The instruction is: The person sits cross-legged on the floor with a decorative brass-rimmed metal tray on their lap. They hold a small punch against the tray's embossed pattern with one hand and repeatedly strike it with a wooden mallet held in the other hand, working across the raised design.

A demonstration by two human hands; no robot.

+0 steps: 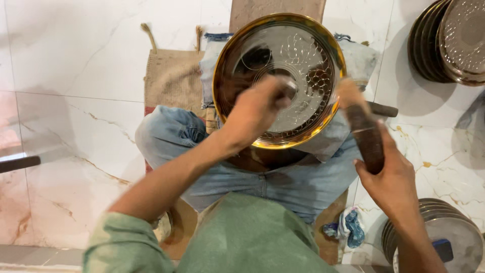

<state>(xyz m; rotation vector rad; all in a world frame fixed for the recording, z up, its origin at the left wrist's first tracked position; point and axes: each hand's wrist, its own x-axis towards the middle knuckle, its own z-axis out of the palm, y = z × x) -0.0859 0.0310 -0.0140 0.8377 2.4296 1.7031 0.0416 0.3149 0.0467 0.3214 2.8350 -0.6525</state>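
A round brass plate (303, 55) with an engraved silvery centre rests tilted on my lap, over my crossed legs in blue jeans (172, 131). My left hand (257, 108) is closed over the plate's middle, gripping a small tool whose tip shows blurred at the knuckles. My right hand (389, 177) grips the dark wooden handle of a mallet (361, 124), its pale head beside the plate's right rim. Both hands are motion-blurred.
I sit on a burlap mat (172, 76) on a white marble floor (76, 65). Stacks of metal plates stand at the upper right (449, 40) and lower right (444, 232). A blue rag (348, 227) lies by my right knee. A dark rod (17, 163) enters at left.
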